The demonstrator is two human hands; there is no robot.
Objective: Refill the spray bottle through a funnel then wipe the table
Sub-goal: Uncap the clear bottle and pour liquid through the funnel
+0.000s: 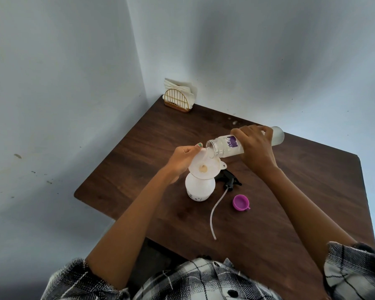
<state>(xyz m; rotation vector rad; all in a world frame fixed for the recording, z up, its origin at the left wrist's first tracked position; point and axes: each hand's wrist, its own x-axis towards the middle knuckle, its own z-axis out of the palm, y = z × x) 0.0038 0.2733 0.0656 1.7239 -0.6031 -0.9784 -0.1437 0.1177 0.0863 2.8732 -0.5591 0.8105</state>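
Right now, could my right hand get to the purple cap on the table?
Probably not yet: the right hand grips the tilted refill bottle over the funnel. The purple cap lies uncovered on the table beneath that forearm, so the path looks free once the bottle is set down.

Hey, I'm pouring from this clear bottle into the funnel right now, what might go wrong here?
The clear bottle, tipped by your right hand, has its mouth at the funnel rim, so liquid may run over the edge onto the table. The funnel sits loosely on the spray bottle, steadied only by your left hand; a nudge might tip both. The purple cap and sprayer head lie close enough to get splashed.
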